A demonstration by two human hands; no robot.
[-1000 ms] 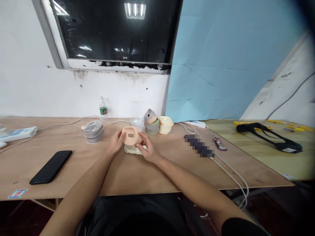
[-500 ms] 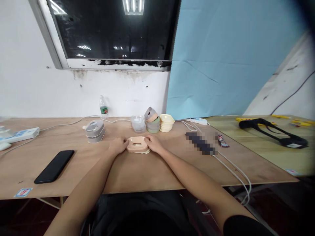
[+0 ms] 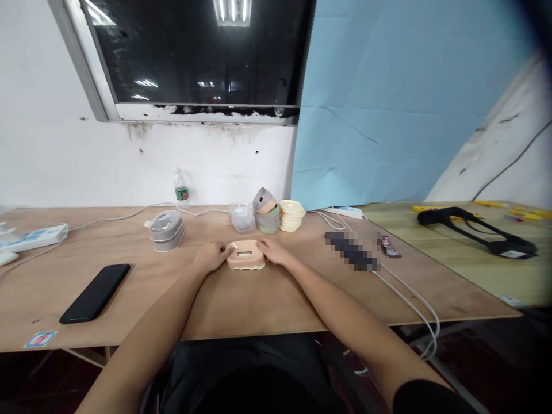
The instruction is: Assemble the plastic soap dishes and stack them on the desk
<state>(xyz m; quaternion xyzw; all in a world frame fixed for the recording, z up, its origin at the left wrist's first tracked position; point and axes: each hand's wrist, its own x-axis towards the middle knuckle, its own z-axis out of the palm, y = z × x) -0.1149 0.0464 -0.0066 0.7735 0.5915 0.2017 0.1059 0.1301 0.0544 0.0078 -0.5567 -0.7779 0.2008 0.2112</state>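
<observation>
A peach-pink rounded tray [image 3: 245, 261] with an oblong slot in its middle sits on the table in front of me. A thin cream wavy edge shows along its bottom. My left hand [image 3: 214, 255] grips its left end with bent fingers, the thumb by the rim. At the opposite end, my right hand [image 3: 272, 251] holds the right rim between thumb and fingers. The undersides of both hands' fingers are partly hidden. Just behind stand clear plastic cups [image 3: 242, 217], grey, peach and green rings [image 3: 267, 218], and a stack of cream trays [image 3: 291, 215].
Left of my hands is a stack of grey boxes [image 3: 166, 231], with a black phone [image 3: 95, 293] nearer me. A bottle [image 3: 181, 188] stands by the wall. White cables [image 3: 407, 296] cross the table at right, near a small wrapped packet [image 3: 390, 247]. A black frame [image 3: 478, 230] lies farther right.
The pink tray has shifted slightly right between my hands. The cream edge that stuck out at its lower right now lines up more closely beneath it.
</observation>
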